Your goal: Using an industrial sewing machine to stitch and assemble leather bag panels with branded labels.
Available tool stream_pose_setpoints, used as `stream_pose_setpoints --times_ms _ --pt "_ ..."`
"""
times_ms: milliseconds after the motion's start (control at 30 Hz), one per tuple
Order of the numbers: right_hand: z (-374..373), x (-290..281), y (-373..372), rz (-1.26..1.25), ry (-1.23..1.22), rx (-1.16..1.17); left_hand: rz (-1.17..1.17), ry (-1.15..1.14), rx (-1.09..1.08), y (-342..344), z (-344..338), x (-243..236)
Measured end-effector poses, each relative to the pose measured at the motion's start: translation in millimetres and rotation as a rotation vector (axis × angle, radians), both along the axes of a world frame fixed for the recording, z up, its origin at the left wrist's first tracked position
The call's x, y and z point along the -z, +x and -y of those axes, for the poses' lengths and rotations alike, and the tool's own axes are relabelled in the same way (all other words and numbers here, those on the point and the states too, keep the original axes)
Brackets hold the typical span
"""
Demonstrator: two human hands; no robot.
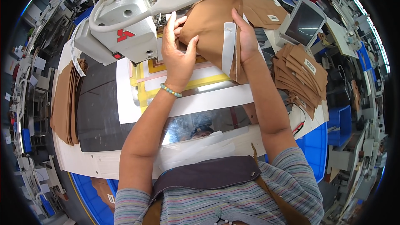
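Before the white sewing machine (pixel 143 33), head view: a brown flat panel of cloth (pixel 210 23) is held up, tilted, above the work frame with yellow edges (pixel 200 81).
Right hand (pixel 248 39): it grips the right edge of the panel; the thumb lies on the front face, and the other fingers are hidden behind.
Left hand (pixel 179 56): it is at the left edge of the panel; the fingers are stretched and apart from the thumb, so the hand looks open. Whether it presses the cloth, I cannot tell.
Left wrist: it wears a bracelet of greenish and yellow beads (pixel 171 91).
White strip: one long white strip with rounded end (pixel 228 48) runs along the panel, near the right hand.
Lamp: a white curved arm (pixel 183 0) reaches from the machine to the upper edge of the panel.
Nearer to the person: a white sheet (pixel 196 103) and a shiny metal plate (pixel 208 126) lie on the table.
Right side: a fanned pile of brown pieces (pixel 298 79) lies below a grey-framed screen (pixel 304 23).
Left side: a narrow stack of brown pieces (pixel 66 104) lies beside a black flat plate (pixel 98 108).
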State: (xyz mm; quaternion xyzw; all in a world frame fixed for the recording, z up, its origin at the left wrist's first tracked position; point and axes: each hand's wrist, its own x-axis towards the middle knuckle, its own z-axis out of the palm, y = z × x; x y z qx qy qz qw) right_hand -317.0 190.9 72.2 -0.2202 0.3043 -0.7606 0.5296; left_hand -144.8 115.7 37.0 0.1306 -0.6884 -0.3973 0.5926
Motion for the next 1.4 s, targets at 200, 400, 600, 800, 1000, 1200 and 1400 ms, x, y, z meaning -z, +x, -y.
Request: stream_pose_setpoints --times_ms 200,400,600,800,1000,1200,1400 --pt "3.1 2.8 1.0 -0.030 0.048 0.022 0.065 0.010 -0.019 2.4 -0.5 -0.2" --pt "3.0 4.2 -1.0 -0.022 0.028 0.003 0.056 0.016 -0.018 1.4 -0.8 0.5" --pt "2.2 9.3 -7.9 -0.011 -0.001 -0.041 0.055 0.013 -0.008 1.5 -1.4 0.6" --pt "0.5 4.2 -3.8 -0.039 0.010 -0.020 0.072 0.008 -0.017 2.5 -0.7 1.4" --pt "-0.5 0.4 -1.4 -0.067 0.041 0.012 0.052 0.000 -0.034 1.4 0.4 1.3" --pt "5.4 2.8 12.0 -0.144 0.010 0.196 0.233 -0.304 -0.243 5.4 -8.2 -4.7" --pt "-12.8 -19.7 71.4 -0.523 -0.155 -0.027 0.071 0.594 0.640 0.2 -25.5 -4.6"
